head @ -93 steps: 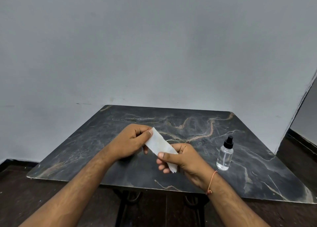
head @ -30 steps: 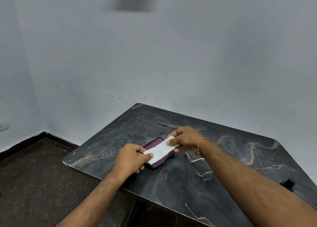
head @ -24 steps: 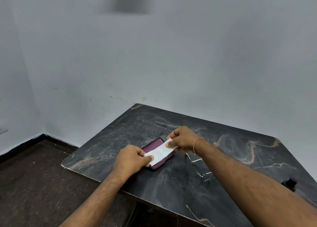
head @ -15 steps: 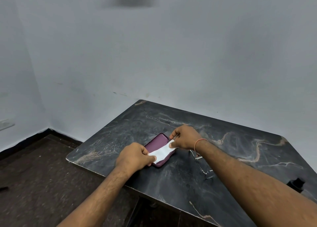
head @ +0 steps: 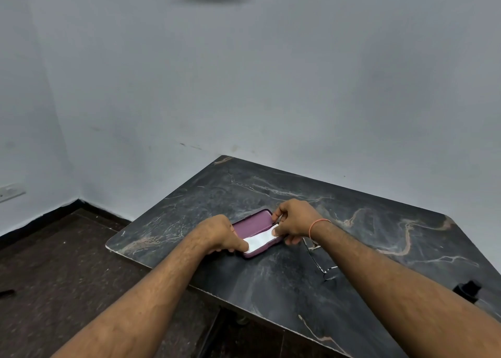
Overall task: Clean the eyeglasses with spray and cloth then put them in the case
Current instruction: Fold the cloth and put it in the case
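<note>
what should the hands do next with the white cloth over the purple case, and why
Probably let go of the folded white cloth so it settles flat in the open purple case. The left hand and right hand each pinch one end, and it already lies along the case's near side. The thin-framed eyeglasses lie on the dark marble table.

On the table [head: 271, 290] the case [head: 253, 223] lies near the left edge, with the cloth [head: 260, 240] in its near half. The left hand [head: 221, 233] is at the cloth's left end, the right hand [head: 294, 219] at its right. The eyeglasses [head: 322, 265] lie just right of the case, partly under the right forearm. What seems to be the spray bottle [head: 467, 290] is far right.
</note>
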Available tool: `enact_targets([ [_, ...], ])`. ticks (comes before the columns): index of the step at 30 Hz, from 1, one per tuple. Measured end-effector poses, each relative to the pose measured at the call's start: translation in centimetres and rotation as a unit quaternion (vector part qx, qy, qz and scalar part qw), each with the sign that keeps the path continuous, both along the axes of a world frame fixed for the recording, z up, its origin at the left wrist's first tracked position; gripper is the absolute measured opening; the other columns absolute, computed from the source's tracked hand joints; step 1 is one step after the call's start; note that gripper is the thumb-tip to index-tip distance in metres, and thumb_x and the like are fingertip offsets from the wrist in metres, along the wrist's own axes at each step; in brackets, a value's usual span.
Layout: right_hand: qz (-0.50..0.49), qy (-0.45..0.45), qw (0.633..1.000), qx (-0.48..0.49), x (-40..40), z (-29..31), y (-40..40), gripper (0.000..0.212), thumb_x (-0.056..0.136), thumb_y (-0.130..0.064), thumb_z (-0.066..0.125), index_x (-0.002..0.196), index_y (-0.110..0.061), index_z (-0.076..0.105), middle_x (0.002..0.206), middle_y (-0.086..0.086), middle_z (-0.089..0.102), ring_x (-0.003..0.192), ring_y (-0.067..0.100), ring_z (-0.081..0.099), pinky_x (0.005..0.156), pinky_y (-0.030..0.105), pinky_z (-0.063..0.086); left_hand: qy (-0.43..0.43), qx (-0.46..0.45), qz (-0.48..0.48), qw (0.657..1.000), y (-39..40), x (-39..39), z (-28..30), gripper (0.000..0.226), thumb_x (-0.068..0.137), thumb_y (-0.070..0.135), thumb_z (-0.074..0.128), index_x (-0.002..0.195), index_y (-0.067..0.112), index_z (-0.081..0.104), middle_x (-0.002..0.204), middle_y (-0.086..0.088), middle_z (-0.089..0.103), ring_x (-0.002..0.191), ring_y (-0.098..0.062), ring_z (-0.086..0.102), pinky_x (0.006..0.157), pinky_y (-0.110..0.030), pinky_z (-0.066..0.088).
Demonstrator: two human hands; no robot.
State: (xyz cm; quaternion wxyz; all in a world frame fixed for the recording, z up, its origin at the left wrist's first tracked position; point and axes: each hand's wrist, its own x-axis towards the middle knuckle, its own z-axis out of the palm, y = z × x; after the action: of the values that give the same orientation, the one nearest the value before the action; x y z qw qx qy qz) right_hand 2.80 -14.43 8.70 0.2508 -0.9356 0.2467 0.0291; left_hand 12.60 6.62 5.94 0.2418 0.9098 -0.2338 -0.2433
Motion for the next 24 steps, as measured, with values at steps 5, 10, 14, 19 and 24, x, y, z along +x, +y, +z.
enact_targets([
  [5, 0.010, -0.017, 0.999, -0.035, -0.7, -0.5, -0.2, 0.025, 0.081, -0.012, 0.092, 0.098, -0.022, 0.076, 0.089, 0.012, 0.083, 0.049, 0.015, 0.067, 0.056, 0.034, 0.065, 0.002, 0.003, -0.007, 1.000, -0.3, 1.3, 0.4, 0.044, 0.073, 0.036, 0.096, 0.108, 0.015, 0.078, 0.084, -0.002, 0.069, 0.074, -0.020, 0.061, 0.061, -0.025, 0.051],
  [10, -0.011, -0.021, 0.999, -0.030, -0.9, -1.0, 0.2, 0.024, 0.082, -0.012, 0.092, 0.091, -0.024, 0.074, 0.081, 0.006, 0.081, 0.050, 0.016, 0.068, 0.045, 0.025, 0.055, 0.021, -0.015, 0.005, 1.000, -0.5, 2.1, 0.3, 0.045, 0.076, 0.032, 0.093, 0.115, 0.028, 0.071, 0.105, 0.005, 0.067, 0.091, -0.014, 0.061, 0.078, -0.034, 0.058],
  [14, -0.033, -0.026, 0.999, -0.002, -1.0, -1.1, 0.7, 0.024, 0.086, -0.005, 0.087, 0.094, -0.020, 0.071, 0.082, 0.010, 0.079, 0.051, 0.017, 0.071, 0.045, 0.026, 0.057, 0.052, -0.024, 0.008, 0.998, -0.6, 2.7, 0.0, 0.044, 0.078, 0.035, 0.092, 0.116, 0.032, 0.069, 0.109, 0.006, 0.065, 0.087, -0.010, 0.055, 0.076, -0.030, 0.050],
  [19, -0.044, -0.040, 0.998, 0.014, -0.8, -1.5, 1.0, 0.025, 0.089, 0.001, 0.082, 0.102, -0.016, 0.069, 0.087, 0.013, 0.079, 0.064, 0.029, 0.081, 0.053, 0.036, 0.066, 0.078, -0.043, 0.010, 0.996, -0.5, 3.7, -0.9, 0.048, 0.075, 0.038, 0.097, 0.113, 0.036, 0.067, 0.113, 0.006, 0.061, 0.098, -0.014, 0.056, 0.079, -0.031, 0.047],
  [24, -0.051, -0.047, 0.997, 0.017, -0.6, -1.7, 1.1, 0.029, 0.091, 0.005, 0.078, 0.110, -0.016, 0.069, 0.094, 0.016, 0.080, 0.068, 0.032, 0.082, 0.061, 0.043, 0.069, 0.098, -0.047, 0.009, 0.994, -0.3, 4.1, -1.0, 0.049, 0.075, 0.036, 0.098, 0.111, 0.038, 0.065, 0.121, 0.005, 0.057, 0.106, -0.017, 0.055, 0.081, -0.030, 0.045],
])
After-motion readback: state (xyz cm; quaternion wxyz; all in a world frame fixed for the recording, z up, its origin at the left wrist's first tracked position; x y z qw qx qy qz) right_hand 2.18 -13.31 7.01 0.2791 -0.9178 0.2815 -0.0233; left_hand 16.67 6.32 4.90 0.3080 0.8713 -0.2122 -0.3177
